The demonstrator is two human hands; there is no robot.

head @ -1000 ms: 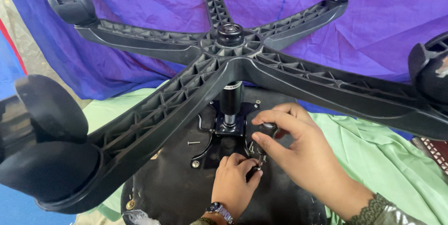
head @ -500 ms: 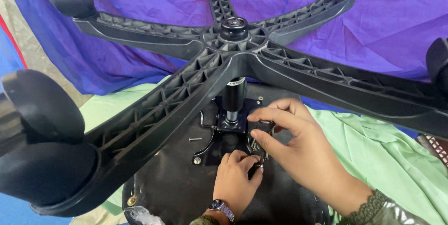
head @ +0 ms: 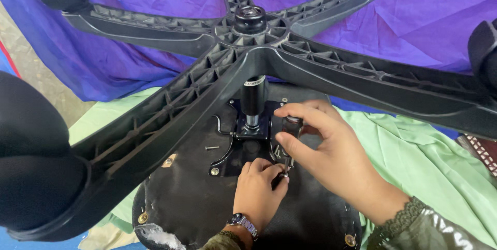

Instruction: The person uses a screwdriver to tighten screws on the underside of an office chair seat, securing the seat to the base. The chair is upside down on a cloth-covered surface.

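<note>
Black plastic fills most of our view: we are looking past the five-armed chair base, turned wheels-up, with a caster looming at our left and the gas lift column running down to the metal mounting plate on the underside of the seat. We are curling our right hand around the handle of a short screwdriver, fingers closed on its grip, with the tip pointing down at the plate's near right edge. We are pinching our left hand, the one wearing a wristwatch, around what looks like a small screw or washer right at the screwdriver's tip; the fingertips are closed together, though the piece itself is too small for us to name surely. As we are judging it, the fastening of the plate is partway along: one screw head is already sitting in the plate's near left corner, while a loose screw is lying on the seat just beside the plate, not yet driven. The one under the tip is looking only started. Green cloth is lying beneath the seat, and purple cloth is spreading behind the base.
</note>
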